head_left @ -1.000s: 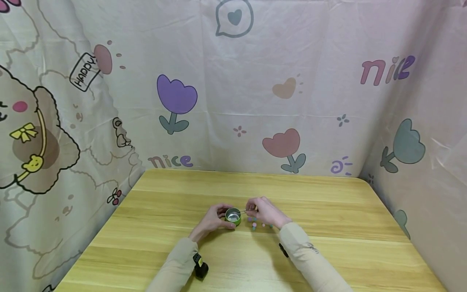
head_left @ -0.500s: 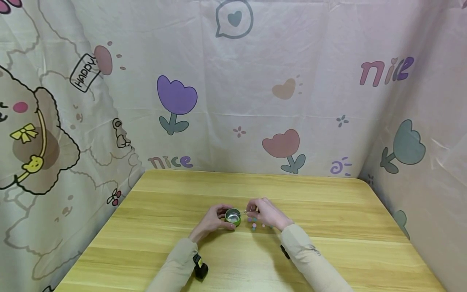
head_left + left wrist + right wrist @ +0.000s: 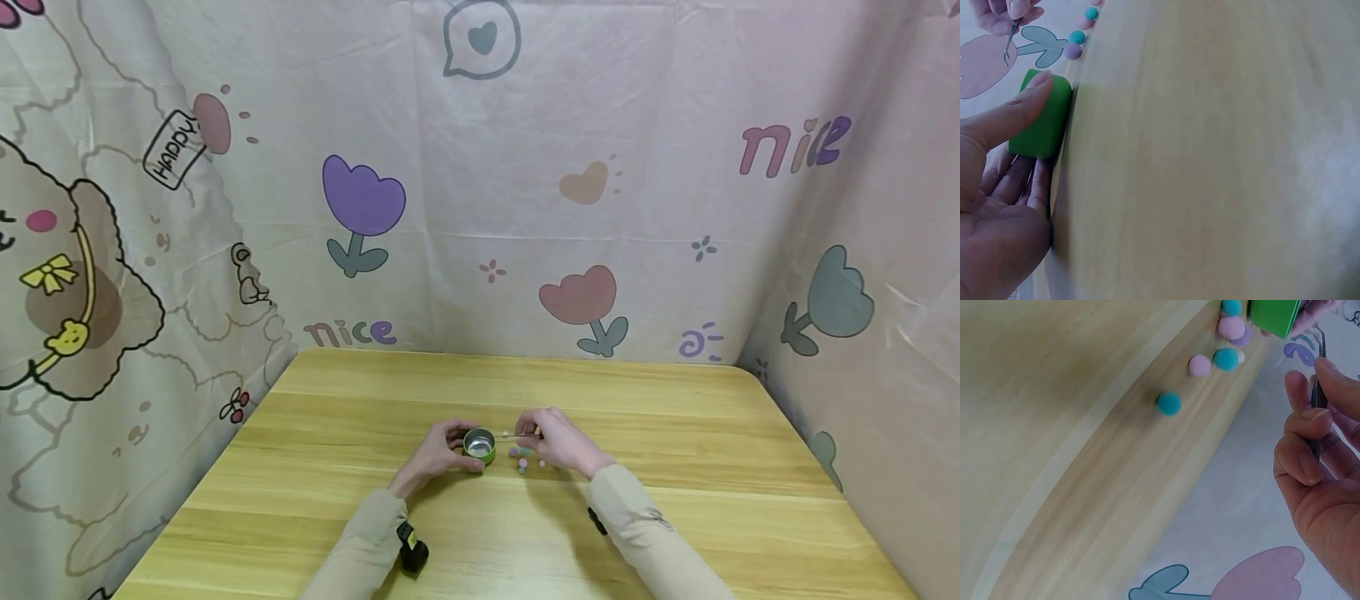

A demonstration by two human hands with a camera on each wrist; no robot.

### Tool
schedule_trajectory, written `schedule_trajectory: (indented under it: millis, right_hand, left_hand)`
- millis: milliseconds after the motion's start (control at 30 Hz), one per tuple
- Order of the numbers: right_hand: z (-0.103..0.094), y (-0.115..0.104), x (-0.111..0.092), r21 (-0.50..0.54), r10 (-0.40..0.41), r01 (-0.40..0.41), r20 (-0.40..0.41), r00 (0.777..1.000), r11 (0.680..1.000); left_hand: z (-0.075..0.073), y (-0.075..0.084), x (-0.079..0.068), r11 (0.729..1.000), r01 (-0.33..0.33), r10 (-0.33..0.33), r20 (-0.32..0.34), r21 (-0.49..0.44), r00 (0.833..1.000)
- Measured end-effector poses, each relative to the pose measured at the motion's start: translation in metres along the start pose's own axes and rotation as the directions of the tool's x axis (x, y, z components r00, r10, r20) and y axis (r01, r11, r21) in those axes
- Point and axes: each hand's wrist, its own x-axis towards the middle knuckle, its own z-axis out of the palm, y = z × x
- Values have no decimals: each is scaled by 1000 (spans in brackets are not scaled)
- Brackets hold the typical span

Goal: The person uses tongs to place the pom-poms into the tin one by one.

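My left hand (image 3: 433, 454) grips a small green tin (image 3: 489, 457) from its left side, with the thumb on the near wall and the fingers behind. The tin stands upright on the table, its silvery inside facing up. Between thumb and fingers of my right hand (image 3: 561, 442) is a pair of tweezers (image 3: 1318, 400), pointing left toward the tin. Their bent tips stand slightly apart just right of its rim, nothing visible between them in the left wrist view. Several small pom-poms lie beside the tin under the right hand, among them a teal one (image 3: 1169, 404) and a pink one (image 3: 1200, 365).
The wooden table (image 3: 360, 392) reaches back to a printed cloth (image 3: 480, 167), which also hangs at both sides. A black wrist camera (image 3: 412, 554) sits by the left sleeve. A white pom-pom (image 3: 1240, 357) lies behind a teal one.
My right hand has drawn a little to the right, bringing the tweezer tips from over the tin's opening to outside its rim. The left hand and tin stay put.
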Motion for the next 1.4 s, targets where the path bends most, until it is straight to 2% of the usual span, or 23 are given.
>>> schedule_trajectory:
  millis: [467,1100,1400]
  right_hand:
    - [-11,10,-22,-3,47,-47,-23,999,999]
    - [-30,38,-52,-81,28,-34,-71,997,996]
    - [-37,47,-64,-90,28,-31,-36,999,995]
  left_hand:
    - [0,0,0,1000,9,-9,-5,9,1000]
    - [0,2,-1,1000,13,-13,-5,16,1000]
    - [1,3,-2,1000,18,-18,-9,20,1000]
